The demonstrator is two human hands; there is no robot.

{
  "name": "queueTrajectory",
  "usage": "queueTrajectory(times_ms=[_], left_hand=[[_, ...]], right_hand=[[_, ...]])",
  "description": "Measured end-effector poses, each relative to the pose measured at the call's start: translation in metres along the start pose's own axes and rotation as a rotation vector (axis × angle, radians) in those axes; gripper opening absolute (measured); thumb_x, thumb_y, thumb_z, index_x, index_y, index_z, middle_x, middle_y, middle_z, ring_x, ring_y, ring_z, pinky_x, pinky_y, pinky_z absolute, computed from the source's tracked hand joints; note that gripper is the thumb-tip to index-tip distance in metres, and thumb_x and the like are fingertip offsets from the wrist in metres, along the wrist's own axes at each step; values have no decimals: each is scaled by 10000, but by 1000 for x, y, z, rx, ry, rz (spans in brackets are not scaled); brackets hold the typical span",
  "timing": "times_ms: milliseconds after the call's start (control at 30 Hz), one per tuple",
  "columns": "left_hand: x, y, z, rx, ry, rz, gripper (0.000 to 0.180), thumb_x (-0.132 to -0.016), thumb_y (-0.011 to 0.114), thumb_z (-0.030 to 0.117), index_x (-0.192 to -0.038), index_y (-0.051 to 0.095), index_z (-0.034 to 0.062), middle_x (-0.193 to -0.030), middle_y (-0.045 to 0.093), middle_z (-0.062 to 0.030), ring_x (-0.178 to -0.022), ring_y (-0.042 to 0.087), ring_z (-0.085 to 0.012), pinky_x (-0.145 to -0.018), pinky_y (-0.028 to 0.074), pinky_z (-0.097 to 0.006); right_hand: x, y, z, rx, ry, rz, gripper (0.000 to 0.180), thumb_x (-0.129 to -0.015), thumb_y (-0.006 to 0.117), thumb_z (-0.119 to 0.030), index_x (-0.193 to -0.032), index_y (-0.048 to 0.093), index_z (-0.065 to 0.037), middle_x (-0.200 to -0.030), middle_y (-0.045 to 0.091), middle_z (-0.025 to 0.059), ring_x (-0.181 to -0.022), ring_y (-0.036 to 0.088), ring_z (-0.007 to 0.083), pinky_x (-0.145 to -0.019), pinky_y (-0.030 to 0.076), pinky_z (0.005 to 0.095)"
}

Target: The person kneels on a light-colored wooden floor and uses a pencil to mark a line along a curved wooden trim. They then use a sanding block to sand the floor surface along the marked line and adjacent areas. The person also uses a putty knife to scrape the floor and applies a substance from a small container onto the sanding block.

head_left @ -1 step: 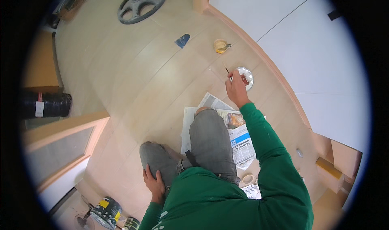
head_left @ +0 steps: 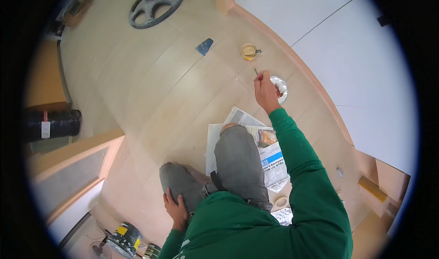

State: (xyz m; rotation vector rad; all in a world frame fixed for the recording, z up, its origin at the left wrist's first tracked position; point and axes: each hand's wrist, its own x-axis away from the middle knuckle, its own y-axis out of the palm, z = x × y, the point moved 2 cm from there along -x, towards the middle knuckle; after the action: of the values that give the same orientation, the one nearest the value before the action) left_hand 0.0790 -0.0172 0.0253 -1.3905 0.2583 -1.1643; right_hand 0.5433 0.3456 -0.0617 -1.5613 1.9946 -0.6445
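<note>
My right hand [head_left: 266,92] reaches forward, fingers pinched around a thin stick-like tool [head_left: 256,71] that looks like a slim paintbrush; most of it is hidden by the fingers. Just right of that hand lies a round silvery-white dish [head_left: 285,84] with reddish-brown paste or lumps in it, partly covered by the hand. Farther off stands a small tub [head_left: 249,52] of yellowish material with a tool resting in it. A dark blue flat scraper [head_left: 204,46] lies to its left. My left hand [head_left: 176,209] rests on my left thigh, fingers spread, holding nothing.
Newspaper sheets [head_left: 275,163] lie under my right knee, with a tape roll [head_left: 281,202] behind them. White cabinet doors [head_left: 338,53] line the right. A grey spoked base [head_left: 155,7] stands far ahead. At left are a black wrapped roll [head_left: 64,123] and paint-spattered cans [head_left: 125,238].
My right hand has turned slightly and shifted a little left, uncovering a bit more of the dish; less of the thin tool now shows. The left hand still rests on the thigh.
</note>
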Motion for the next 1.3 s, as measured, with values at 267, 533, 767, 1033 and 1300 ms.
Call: queueTrajectory(times_ms=[267,533,767,1033,1300], left_hand=[[-23,-11,30,-118,-33,-141,701,-980,607,363,-1593,379,111,-1588,342,-346,-1422,386,-525,-1194,314,-565],[-42,-16,40,-133,-51,-223,707,-981,604,350,-1594,364,91,-1585,340,-349,-1430,377,-523,-1201,308,-561],[-46,-25,39,-140,-81,-234,718,-975,607,351,-1594,365,79,-1582,342,-351,-1433,373,-522,-1203,303,-563],[-53,-16,18,-112,44,-289,734,-975,590,364,-1581,365,15,-1554,365,-352,-1437,363,-524,-1207,295,-567],[-66,-23,28,-93,74,-386,678,-1028,505,321,-1579,319,-26,-1527,401,-350,-1402,399,-509,-1192,325,-535]], right_hand=[[-123,68,71,41,246,115,200,-1011,636,-224,-1090,627,-40,-961,734,209,-885,705,435,-777,546,532],[-171,103,99,408,255,217,253,-921,728,-289,-1013,669,-61,-1062,641,189,-1039,636,396,-872,541,493],[-173,145,37,291,-77,331,398,-891,751,-288,-1219,664,-79,-1171,643,171,-1123,613,382,-960,507,503],[-224,262,9,411,141,-190,604,-975,650,-399,-1483,539,-91,-1534,487,176,-1403,467,394,-1087,442,567],[-160,279,12,452,299,-32,420,-912,637,-231,-1300,638,-72,-1298,568,196,-1234,520,374,-985,456,487]])
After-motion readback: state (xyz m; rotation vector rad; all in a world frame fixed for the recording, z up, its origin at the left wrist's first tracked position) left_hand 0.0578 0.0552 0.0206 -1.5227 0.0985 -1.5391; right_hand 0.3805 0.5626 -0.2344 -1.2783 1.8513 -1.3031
